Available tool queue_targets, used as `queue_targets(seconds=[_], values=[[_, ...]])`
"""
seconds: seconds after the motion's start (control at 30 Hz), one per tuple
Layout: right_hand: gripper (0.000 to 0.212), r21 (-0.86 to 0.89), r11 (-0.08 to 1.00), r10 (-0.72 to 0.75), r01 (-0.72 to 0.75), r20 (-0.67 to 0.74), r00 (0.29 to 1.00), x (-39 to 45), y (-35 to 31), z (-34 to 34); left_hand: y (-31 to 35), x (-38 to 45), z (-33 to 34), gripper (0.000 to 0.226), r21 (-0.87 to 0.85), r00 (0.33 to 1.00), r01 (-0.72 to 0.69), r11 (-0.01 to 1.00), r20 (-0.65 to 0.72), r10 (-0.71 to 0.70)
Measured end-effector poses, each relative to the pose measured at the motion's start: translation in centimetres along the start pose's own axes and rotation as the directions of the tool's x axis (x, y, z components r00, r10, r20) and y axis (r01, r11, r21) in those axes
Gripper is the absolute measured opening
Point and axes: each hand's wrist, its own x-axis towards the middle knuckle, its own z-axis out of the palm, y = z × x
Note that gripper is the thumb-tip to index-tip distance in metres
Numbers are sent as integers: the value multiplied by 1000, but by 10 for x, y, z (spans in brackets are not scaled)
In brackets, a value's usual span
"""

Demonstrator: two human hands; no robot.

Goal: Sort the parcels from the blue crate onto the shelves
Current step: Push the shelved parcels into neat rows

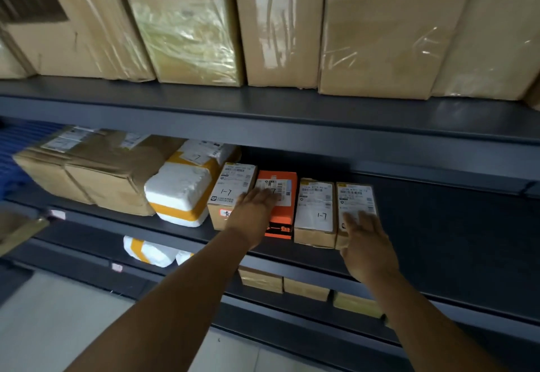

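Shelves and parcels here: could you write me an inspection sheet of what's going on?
Surface: dark metal middle shelf, parcels along its left half.
Job's things: orange box standing among three labelled brown boxes; rightmost brown box ends the row.
Clutter: white foam parcel with yellow tape; large taped cartons on the shelf above.
Grippers: left hand flat on the orange box; right hand flat on the rightmost brown box.
Cables: nothing seen.
Surroundings: pale floor; more parcels on the lower shelf.

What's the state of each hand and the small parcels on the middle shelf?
left hand: open, flat across the orange box
right hand: open, fingers on the rightmost labelled box
box marked 1-7: upright, untouched
leftmost small box: upright, beside left hand
middle shelf: bare to the right
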Motion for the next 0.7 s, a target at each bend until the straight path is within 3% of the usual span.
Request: queue_targets(seconds=[0.43,0.7], values=[[90,8,999,46,-46,66,997,-2,-29,4,-32,-3,0,69,34,996,-82,996,-19,83],[97,-8,1000,20,-19,79,997,-7,-28,-2,-16,-11,-4,74,94,1000,-11,996,-6,11]])
